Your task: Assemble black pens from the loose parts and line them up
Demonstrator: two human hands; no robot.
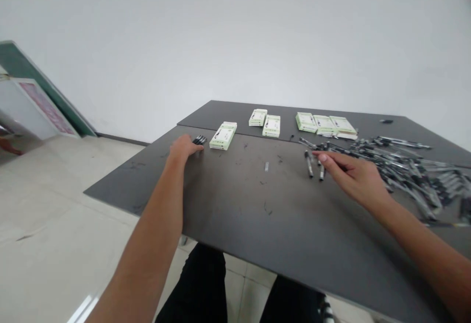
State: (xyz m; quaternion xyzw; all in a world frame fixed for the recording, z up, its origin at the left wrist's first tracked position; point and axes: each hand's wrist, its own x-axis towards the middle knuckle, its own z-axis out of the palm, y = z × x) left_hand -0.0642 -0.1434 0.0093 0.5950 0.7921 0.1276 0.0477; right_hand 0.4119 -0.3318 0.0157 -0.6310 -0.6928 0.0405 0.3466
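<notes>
At the left of the table, my left hand (183, 147) is closed around a small bunch of black-capped pens (199, 139); its fingers are partly hidden behind the wrist. A light green and white box (223, 136) lies just right of that bunch. Over on the right, my right hand (351, 172) has thumb and index finger pinched together at a pen (322, 172), whose upper part the fingers hide. Another pen (308, 163) lies just left of those fingertips. Beside and behind this hand spreads a large loose heap of clear and black pens (415, 171).
More green and white boxes lie farther back: a pair near the middle (271, 126) and a row to the right (326, 124). A small clear strip (267, 166) and dark marks are on the grey table (235, 215). Boards (47, 102) lean against the wall at left.
</notes>
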